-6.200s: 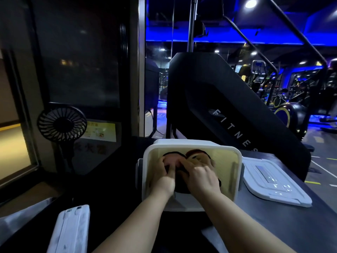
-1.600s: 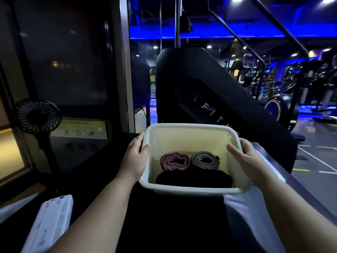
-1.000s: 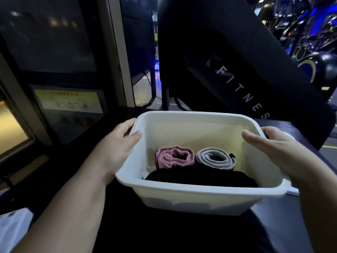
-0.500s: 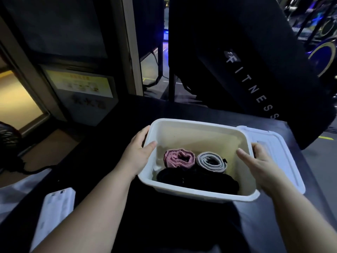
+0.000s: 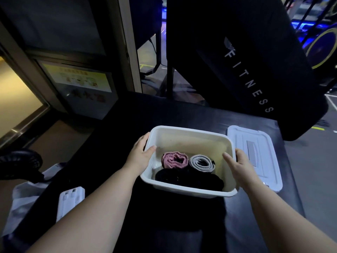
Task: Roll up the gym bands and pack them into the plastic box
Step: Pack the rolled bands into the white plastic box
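Both hands, left hand (image 5: 140, 156) and right hand (image 5: 238, 164), gripped the plastic box (image 5: 189, 190) by opposite walls, likely steadying it with the rolled bands (image 5: 187, 161) packed

The scene is dim. Cold blue light spills in from the upper right and a warm yellow glow sits at the left edge, and the two never mix. The plastic box (image 5: 191, 141) is the brightest thing, its inner walls cream and free of glare; the lid (image 5: 255, 143) beside it takes a bluish cast. The counter (image 5: 200, 115) is near black, its surface detail lost, and the black band (image 5: 189, 178) in the box sinks into shadow. The left hand (image 5: 140, 156) and right hand (image 5: 237, 165) are evenly lit and slightly grainy. Wide-angle stretch tilts the door frame (image 5: 127, 52) and swells the forearms toward the bottom corners — the fan (image 5: 20, 163) is a dark smear.
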A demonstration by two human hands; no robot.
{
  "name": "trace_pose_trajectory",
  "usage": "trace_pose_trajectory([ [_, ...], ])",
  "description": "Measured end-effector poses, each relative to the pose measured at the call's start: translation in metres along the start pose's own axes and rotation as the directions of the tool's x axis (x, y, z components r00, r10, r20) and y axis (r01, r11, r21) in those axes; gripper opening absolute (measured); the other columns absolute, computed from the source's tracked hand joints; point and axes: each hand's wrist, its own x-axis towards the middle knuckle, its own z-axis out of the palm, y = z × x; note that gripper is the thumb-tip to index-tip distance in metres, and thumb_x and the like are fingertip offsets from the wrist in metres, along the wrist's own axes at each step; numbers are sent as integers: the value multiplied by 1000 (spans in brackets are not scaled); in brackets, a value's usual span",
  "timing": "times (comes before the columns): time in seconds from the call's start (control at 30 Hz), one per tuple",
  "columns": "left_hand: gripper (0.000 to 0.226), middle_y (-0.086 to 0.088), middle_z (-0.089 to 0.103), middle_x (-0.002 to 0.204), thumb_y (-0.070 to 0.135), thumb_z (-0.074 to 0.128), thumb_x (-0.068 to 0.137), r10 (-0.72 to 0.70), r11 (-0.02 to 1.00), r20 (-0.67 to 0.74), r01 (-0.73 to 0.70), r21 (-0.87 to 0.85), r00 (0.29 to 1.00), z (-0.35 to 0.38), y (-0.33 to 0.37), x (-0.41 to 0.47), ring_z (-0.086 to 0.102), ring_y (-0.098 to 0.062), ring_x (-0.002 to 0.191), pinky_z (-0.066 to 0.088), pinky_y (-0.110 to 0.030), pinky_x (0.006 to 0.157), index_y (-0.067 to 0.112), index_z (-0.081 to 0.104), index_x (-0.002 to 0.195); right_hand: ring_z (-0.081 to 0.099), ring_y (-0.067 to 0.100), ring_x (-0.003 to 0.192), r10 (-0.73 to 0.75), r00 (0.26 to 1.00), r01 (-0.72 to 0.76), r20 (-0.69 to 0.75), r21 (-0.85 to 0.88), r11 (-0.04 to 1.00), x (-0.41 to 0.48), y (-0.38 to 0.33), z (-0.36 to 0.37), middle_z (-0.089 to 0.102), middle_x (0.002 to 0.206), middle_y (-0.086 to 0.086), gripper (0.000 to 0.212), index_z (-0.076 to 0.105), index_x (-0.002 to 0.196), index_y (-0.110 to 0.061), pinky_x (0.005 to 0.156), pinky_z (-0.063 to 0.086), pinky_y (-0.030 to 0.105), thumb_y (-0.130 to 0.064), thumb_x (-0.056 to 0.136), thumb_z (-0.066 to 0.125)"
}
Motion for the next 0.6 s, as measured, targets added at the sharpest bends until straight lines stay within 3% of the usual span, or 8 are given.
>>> trace_pose_trajectory([
  [0.27, 54, 6, 33, 154, 22, 54, 98, -11, 1000, -7, 11, -23, 1000, 2, -4, 8, 30, -11, 141, 24, -32, 117, 27, 35, 149, 53, 11, 84, 31, 999, -32, -8, -65, 997, 9, 0, 1, 57, 95, -5, 14, 53, 107, -19, 62, 36, 14, -22, 95, 59],
  [0.6, 52, 6, 34, 153, 23, 53, 99, -16, 1000, -23, 16, -11, 1000, 4, -4, 15, 30, -11, 141, 23, -27, 113, 28, 37, 148, 55, 15, 88, 41, 999, -40, 8, -63, 997, 18, 3, 2, 58, 97, -3, 14, 52, 106, -19, 69, 39, 28, -22, 95, 59],
])
